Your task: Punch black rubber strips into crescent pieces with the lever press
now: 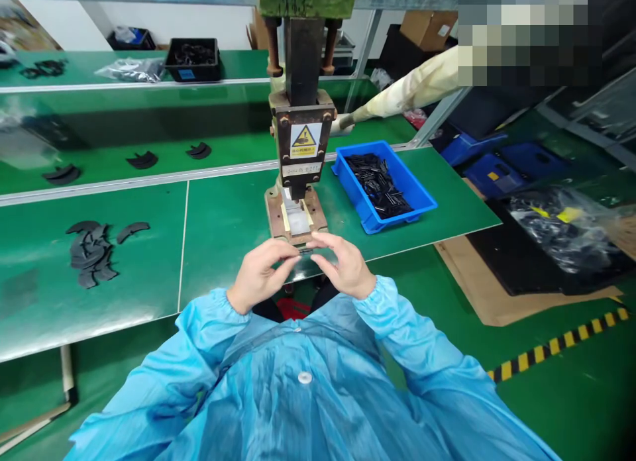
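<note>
1 small dark part (305, 251) is located between 2 hands, just in front of the press base (274, 216), long axis set crosswise; its end is seemingly pinched by the left hand (261, 269); closure of the right hand's (346, 267) narrow grip cannot be told. Both hands are angled inward at the counter's (223, 216) near edge.

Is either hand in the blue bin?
No, the left hand and right hand are both in front of the press, apart from the bin.
</note>
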### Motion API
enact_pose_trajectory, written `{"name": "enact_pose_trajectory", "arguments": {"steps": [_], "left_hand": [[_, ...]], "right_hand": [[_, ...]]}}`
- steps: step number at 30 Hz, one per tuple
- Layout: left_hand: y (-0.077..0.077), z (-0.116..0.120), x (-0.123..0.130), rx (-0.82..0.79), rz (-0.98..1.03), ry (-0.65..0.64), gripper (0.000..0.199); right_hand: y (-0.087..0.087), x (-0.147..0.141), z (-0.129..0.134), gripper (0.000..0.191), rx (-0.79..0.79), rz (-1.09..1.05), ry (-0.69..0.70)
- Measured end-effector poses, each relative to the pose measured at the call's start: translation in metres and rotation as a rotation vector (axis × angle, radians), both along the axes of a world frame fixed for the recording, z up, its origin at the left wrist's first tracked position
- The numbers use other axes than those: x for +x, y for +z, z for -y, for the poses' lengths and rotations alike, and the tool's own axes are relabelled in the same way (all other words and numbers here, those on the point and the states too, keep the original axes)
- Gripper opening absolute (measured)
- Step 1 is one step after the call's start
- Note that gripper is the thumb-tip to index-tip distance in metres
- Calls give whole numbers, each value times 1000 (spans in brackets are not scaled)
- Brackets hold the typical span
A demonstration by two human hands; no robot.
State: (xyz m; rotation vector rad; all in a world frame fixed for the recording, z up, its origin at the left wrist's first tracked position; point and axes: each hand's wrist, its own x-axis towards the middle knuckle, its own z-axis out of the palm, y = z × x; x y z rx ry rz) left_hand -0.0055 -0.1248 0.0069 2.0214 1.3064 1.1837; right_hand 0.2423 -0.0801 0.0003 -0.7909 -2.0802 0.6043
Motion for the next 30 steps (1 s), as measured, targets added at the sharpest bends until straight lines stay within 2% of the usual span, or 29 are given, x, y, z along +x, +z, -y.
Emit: {"name": "enact_pose_trajectory", "arguments": {"steps": [2, 5, 7, 10, 12, 13, 15, 17, 20, 24, 30], "left_hand": [[-9, -20, -11, -49, -54, 125, 20], [-23, -58, -28, -72, -137, 250, 27], [-30, -81, -35, -64, -217, 242, 26], [-36, -101, -38, -50, -366, 176, 27], [-38, -107, -36, -42, -457, 141, 31], [-38, -108, -35, -37, -496, 126, 32], [-37, -109, -34, -26, -554, 96, 34], [-36, -110, -33, -21, -595, 70, 35], [-36, -111, -32, -17, -626, 56, 36], [-38, -112, -31, -6, -628, 52, 37], [-40, -112, -31, -12, -595, 46, 37]], "right_hand": [[16, 10, -22, 57, 20, -13, -96], [62, 27, -69, 60, 117, -198, -247], [100, 33, -100, 68, 205, -325, -201], [149, 29, -133, 73, 261, -426, -7], [167, 20, -142, 64, 257, -427, 50], [171, 15, -142, 57, 257, -412, 35], [169, 6, -137, 47, 264, -393, -50], [159, 1, -124, 41, 267, -422, -96], [135, 1, -100, 34, 253, -496, -80], [102, 12, -73, 32, 240, -402, -103], [73, 25, -63, 27, 271, -373, -57]]}}
